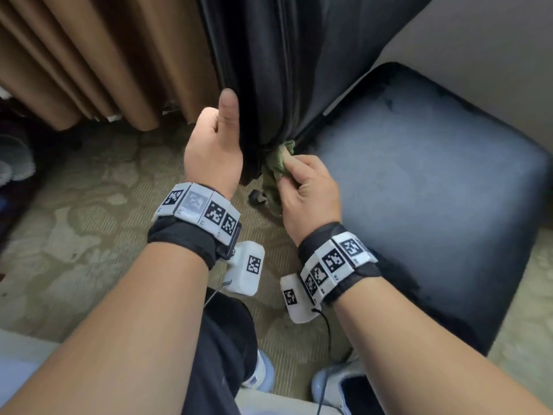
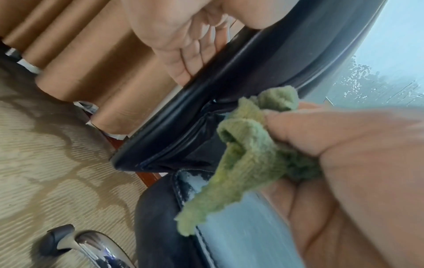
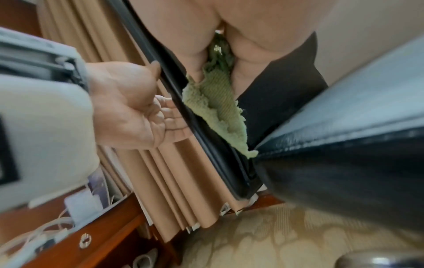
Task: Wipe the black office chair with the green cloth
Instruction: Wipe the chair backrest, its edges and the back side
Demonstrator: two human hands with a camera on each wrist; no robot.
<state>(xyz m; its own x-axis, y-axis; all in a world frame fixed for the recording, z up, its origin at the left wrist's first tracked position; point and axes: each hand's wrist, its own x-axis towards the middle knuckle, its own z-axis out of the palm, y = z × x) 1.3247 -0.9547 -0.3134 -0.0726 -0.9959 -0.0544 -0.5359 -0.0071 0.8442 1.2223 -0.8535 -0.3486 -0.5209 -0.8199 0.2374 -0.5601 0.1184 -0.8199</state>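
The black office chair's backrest (image 1: 284, 70) stands upright before me, and its worn seat (image 1: 419, 190) lies to the right. My left hand (image 1: 221, 139) grips the backrest's left edge, thumb up along the front and fingers behind it (image 2: 190, 59). My right hand (image 1: 299, 178) pinches the bunched green cloth (image 1: 279, 163) and presses it against the bottom of the backrest, where it meets the seat. From the right wrist, the cloth (image 3: 213, 108) hangs from the fingers along the backrest's edge (image 3: 199, 130). The left wrist view has the cloth (image 2: 247, 154) over the seat's stitched corner (image 2: 160, 208).
Brown curtains (image 1: 89, 61) hang close behind the chair at the left. Patterned carpet (image 1: 89, 235) covers the floor. A chair caster (image 1: 256, 196) and a chrome base leg (image 2: 91, 244) sit below the seat. A wooden cabinet (image 3: 91, 235) stands left; a wall (image 1: 493, 55) is at the right.
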